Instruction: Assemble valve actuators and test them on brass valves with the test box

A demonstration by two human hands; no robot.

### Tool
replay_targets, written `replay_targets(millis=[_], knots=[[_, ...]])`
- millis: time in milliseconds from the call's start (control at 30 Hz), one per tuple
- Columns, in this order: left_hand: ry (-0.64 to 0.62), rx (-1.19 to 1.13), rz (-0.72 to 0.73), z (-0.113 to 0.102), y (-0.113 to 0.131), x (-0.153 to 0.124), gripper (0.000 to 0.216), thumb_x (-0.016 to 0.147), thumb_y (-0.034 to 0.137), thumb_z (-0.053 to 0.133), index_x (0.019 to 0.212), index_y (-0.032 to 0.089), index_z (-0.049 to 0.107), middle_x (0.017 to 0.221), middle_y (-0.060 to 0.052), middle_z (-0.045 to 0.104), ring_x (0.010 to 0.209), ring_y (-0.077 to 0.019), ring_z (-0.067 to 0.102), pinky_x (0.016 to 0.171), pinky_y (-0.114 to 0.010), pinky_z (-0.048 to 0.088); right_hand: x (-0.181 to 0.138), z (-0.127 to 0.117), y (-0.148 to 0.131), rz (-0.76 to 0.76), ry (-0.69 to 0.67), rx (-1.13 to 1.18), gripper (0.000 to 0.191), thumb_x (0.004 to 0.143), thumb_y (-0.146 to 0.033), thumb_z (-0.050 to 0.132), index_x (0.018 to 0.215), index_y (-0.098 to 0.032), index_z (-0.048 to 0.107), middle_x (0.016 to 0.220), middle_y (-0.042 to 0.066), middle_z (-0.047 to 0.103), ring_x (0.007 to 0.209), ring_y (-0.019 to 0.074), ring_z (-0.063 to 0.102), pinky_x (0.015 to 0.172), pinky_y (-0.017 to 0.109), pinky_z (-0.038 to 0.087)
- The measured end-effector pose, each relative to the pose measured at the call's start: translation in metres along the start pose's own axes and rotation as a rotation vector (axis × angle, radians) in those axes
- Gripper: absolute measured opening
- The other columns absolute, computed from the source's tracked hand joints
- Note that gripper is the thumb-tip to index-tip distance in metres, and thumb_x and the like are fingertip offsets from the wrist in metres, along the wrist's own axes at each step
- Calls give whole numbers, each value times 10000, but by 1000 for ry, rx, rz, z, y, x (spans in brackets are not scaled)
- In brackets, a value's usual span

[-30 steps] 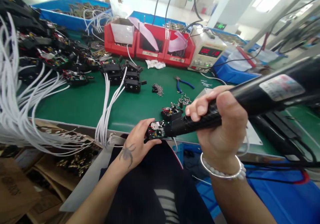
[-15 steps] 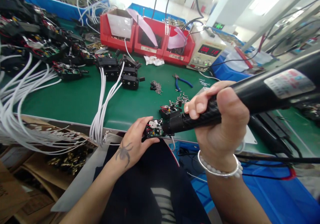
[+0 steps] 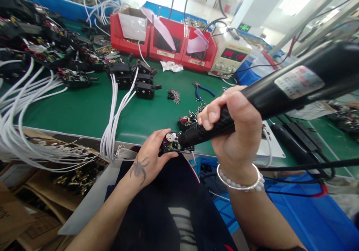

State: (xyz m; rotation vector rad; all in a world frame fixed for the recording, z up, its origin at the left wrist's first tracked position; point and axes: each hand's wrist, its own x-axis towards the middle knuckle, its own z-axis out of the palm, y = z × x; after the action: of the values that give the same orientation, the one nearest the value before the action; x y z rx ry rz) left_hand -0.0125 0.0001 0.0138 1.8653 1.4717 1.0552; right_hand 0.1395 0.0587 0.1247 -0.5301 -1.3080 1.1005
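My left hand (image 3: 151, 152) grips a small black housing with exposed circuitry (image 3: 170, 143) at the bench's front edge, thumb below and fingers above. Wrapped in my right hand (image 3: 237, 131) is a black electric screwdriver (image 3: 283, 88), tilted with its body rising to the upper right. Its dark nose meets the right part of the housing; the bit and any screw there are hidden. Just behind lies another open housing (image 3: 186, 122), partly covered by the screwdriver. Loose screws (image 3: 198, 110) are scattered beside it.
Blue-handled pliers (image 3: 203, 90) and a small screw pile (image 3: 174, 95) lie on the green bench (image 3: 86, 112). Black units (image 3: 144, 90) with white cables stand left. Red bins (image 3: 168, 43) and a power supply (image 3: 230, 54) line the back. A black cord (image 3: 308, 165) crosses at right.
The screwdriver and my right hand have shifted left and slightly up, its nose now farther over the housing. My left hand keeps its hold almost unmoved.
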Motion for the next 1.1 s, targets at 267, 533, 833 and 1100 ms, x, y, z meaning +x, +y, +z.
replay_targets(millis=[267, 533, 833, 1100], knots=[[22, -3, 22, 1, -2, 0, 564, 859, 230, 788, 1356, 151, 535, 1329, -152, 651, 1257, -266, 628, 1104, -457, 502, 3, 5, 5, -3, -35, 20, 398, 887, -436, 779, 711, -208, 504, 566, -60, 479, 435, 89, 446, 467, 252, 431], [36, -11, 22, 3, -4, -1, 576, 848, 241, 796, 1355, 128, 546, 1329, -170, 647, 1256, -283, 628, 1106, -463, 501, 2, 8, 8, 3, -22, 23, 394, 854, -428, 812, 711, -207, 519, 553, -66, 492, 421, 89, 439, 451, 249, 420], [40, -5, 16, 7, -5, -1, 546, 873, 264, 768, 1363, 193, 538, 1334, -138, 640, 1265, -279, 626, 1114, -479, 495, -3, 9, 7, 43, -55, 88, 314, 881, -332, 791, 742, -181, 555, 579, -54, 536, 466, 80, 503, 491, 214, 429], [101, 100, 75, -31, 0, 16, 427, 868, 297, 757, 1255, 204, 604, 1196, -74, 711, 1113, -228, 699, 979, -367, 571, -11, -27, -21, -219, 185, -110, 385, 809, -568, 833, 858, -190, 777, 811, 23, 673, 752, 126, 631, 710, 209, 545]])
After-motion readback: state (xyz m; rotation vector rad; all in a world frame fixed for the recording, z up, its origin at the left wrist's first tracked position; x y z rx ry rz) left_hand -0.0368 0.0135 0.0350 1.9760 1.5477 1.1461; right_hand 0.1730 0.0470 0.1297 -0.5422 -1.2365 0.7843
